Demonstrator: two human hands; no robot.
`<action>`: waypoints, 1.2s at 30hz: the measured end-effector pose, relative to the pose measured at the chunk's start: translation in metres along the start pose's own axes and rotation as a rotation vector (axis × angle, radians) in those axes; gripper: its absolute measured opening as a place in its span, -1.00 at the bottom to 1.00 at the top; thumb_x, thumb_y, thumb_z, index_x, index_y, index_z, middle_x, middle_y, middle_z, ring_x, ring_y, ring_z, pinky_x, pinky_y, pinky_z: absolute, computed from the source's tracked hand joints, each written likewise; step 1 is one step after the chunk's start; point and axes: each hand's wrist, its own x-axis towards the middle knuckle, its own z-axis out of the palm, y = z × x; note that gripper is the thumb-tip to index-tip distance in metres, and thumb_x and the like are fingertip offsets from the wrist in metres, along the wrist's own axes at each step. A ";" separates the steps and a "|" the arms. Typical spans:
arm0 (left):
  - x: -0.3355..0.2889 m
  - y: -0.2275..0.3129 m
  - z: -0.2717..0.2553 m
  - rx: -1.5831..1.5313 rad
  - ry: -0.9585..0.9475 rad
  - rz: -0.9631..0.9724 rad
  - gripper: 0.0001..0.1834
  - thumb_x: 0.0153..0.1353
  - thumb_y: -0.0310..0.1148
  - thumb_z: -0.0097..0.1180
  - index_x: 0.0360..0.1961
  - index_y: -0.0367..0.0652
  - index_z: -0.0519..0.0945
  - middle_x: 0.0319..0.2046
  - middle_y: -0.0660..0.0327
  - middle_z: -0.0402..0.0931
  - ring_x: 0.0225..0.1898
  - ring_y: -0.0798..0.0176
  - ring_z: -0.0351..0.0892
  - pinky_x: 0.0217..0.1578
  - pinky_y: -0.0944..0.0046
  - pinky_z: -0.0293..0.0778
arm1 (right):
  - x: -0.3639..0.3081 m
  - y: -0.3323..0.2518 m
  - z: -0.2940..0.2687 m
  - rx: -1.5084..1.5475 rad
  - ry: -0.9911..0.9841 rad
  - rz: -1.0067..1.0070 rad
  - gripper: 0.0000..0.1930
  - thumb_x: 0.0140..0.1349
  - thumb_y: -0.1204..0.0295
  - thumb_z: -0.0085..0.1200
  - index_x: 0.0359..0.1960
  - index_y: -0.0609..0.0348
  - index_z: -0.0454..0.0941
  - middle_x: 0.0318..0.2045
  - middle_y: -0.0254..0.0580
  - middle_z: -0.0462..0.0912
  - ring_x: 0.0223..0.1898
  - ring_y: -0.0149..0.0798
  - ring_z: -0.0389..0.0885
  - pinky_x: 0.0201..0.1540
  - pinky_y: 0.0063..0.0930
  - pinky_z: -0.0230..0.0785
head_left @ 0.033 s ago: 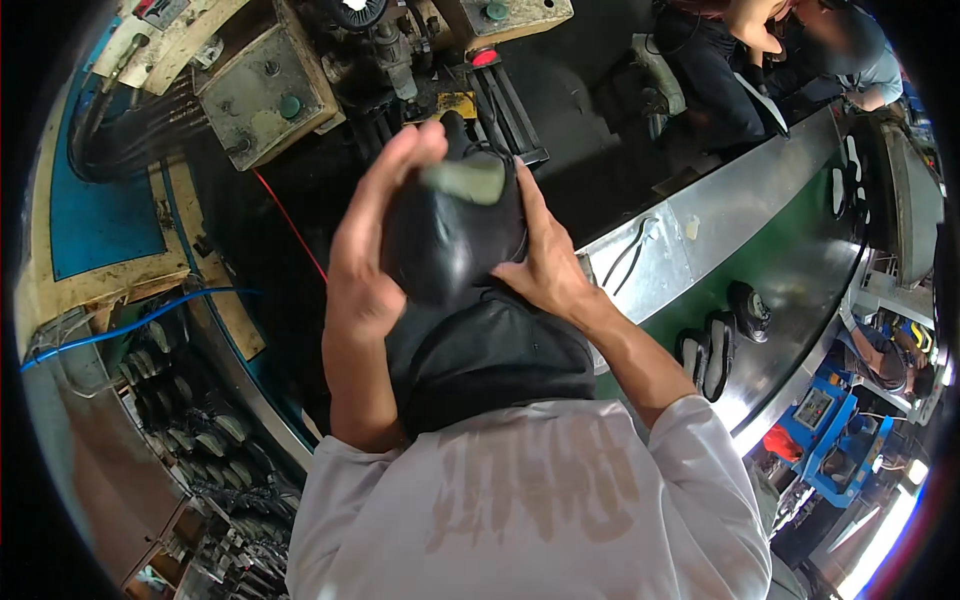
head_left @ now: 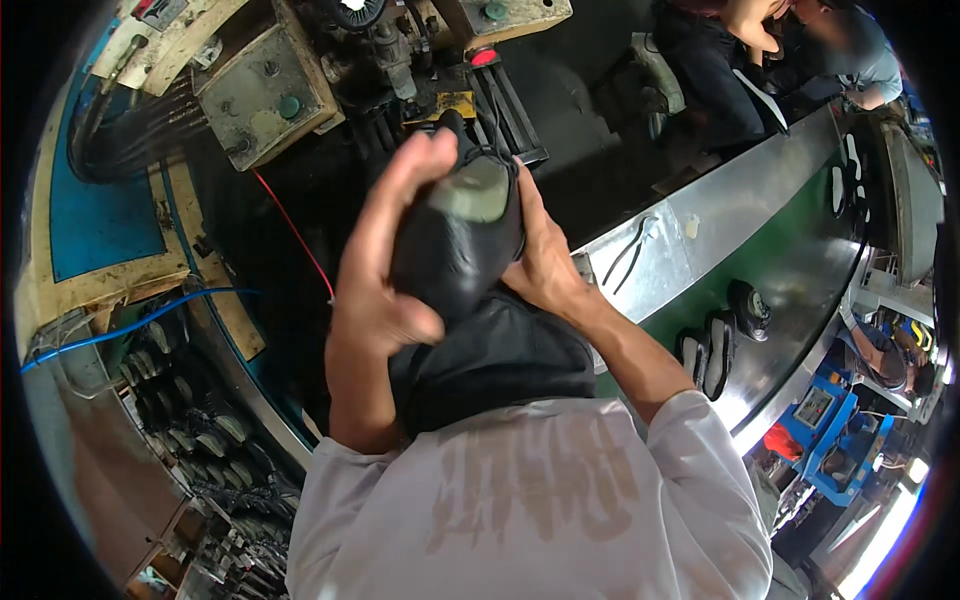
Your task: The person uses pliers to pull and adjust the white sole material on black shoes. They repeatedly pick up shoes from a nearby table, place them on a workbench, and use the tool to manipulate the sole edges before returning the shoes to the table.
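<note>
While our right hand (head_left: 548, 262) grips the black shoe (head_left: 455, 255), seemingly to steady it, our left hand (head_left: 368, 268) lies spread alongside.

The person wore a loose white shirt (head_left: 380, 520) with short sleeves (head_left: 690, 450), broad tan lettering (head_left: 545, 490), and black clothing (head_left: 500, 360) below.

Hands (head_left: 368, 268) curved, forearms (head_left: 635, 345) bare

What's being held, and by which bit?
A black shoe: the right hand holds its right side. The left hand curves by its left side; touch is unclear.
</note>
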 end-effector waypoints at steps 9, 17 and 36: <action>-0.023 -0.005 0.013 0.502 -0.051 0.084 -0.07 -0.07 -0.42 0.47 0.44 -0.30 0.48 0.35 -0.11 0.51 0.38 -0.13 0.55 0.41 0.02 0.43 | -0.023 0.028 0.040 0.137 0.042 -0.105 0.24 0.07 0.63 0.41 0.70 0.29 -0.23 0.48 0.44 0.36 0.48 0.40 0.39 0.52 0.00 0.33; -0.013 -0.012 -0.027 -0.178 -0.022 -0.062 0.07 0.16 -0.19 0.39 0.64 -0.23 0.17 0.53 -0.07 0.34 0.55 -0.06 0.35 0.55 -0.05 0.24 | 0.013 -0.015 -0.004 0.140 -0.214 0.034 0.22 0.12 0.38 0.56 0.69 0.24 -0.11 0.39 0.42 0.49 0.42 0.34 0.51 0.45 -0.07 0.40; -0.074 -0.124 -0.080 -0.087 1.080 -0.403 -0.14 0.54 -0.04 0.20 0.65 -0.27 0.17 0.48 -0.16 0.34 0.47 -0.03 0.37 0.45 0.04 0.33 | 0.006 -0.062 0.075 -0.461 -0.504 -0.376 -0.03 0.10 0.23 0.56 0.59 -0.17 0.36 0.57 0.60 0.03 0.39 0.59 0.38 0.36 0.21 0.45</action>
